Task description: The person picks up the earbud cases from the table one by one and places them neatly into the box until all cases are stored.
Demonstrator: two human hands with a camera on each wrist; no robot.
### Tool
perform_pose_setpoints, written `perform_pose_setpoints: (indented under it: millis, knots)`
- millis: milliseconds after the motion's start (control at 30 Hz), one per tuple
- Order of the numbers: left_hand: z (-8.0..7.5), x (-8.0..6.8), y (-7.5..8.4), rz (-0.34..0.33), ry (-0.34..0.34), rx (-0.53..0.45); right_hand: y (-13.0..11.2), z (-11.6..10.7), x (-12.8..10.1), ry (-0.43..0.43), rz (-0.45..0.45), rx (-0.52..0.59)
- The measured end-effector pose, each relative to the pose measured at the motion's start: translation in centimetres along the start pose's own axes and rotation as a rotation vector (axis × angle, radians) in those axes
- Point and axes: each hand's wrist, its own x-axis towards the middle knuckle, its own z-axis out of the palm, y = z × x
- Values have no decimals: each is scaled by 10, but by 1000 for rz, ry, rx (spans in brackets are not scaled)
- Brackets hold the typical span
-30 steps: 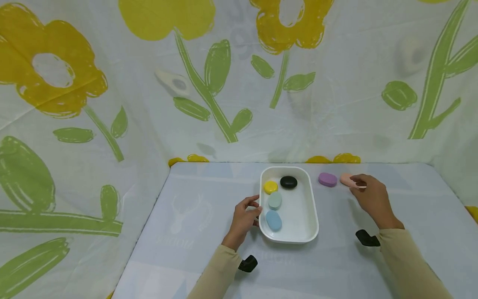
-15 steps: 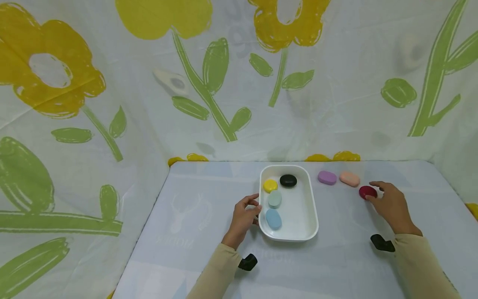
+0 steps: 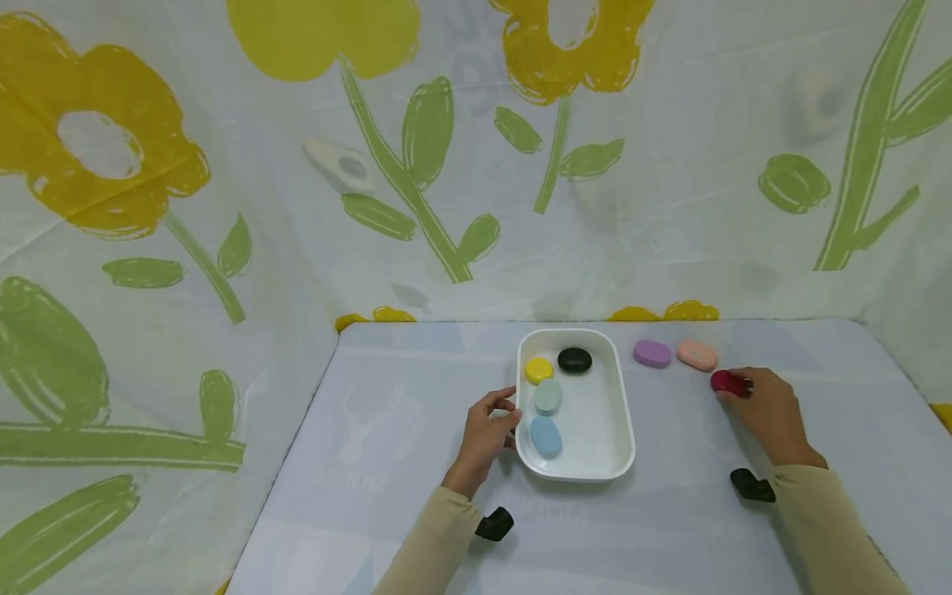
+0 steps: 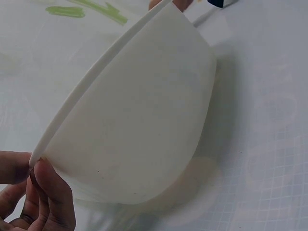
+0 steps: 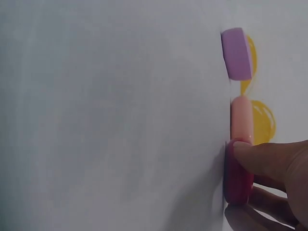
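My left hand (image 3: 483, 438) holds the left rim of a white tray (image 3: 602, 463); in the left wrist view, thumb and finger pinch its edge. In the tray lie a yellow soap (image 3: 539, 370), a black soap (image 3: 575, 360), a pale green soap (image 3: 548, 397) and a light blue soap (image 3: 546, 436). To the right of the tray, my right hand (image 3: 773, 413) pinches an oval red soap (image 5: 238, 178) between thumb and fingers. Close beyond it is a peach soap (image 3: 697, 355), overlapped by the red one in the right wrist view. A purple soap (image 3: 652, 354) lies farther left.
The pale table (image 3: 416, 364) ends at a white curtain (image 3: 669, 248) printed with flowers and leaves. Another curtain panel rises along the left edge. Black devices sit at both wrists, the right one (image 3: 751, 485) low over the table.
My right hand has moved from the peach soap to the red soap. Since half a second ago its fingers have closed on the red soap, which has shifted slightly left. My left hand stays put.
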Motion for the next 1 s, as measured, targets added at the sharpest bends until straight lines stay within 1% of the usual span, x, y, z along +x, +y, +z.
perform_pose_setpoints:
  millis: [500,867,1000]
  knots:
    - [1,1,-1,-1,-3,0,-21,20,-10,-8,-51,-29]
    - [0,0,-1,15,-8,-5,-34,34,-17,-35,-88,3]
    - [0,-1,-1,11,-10,-8,-40,38,-20,-47,-108,4]
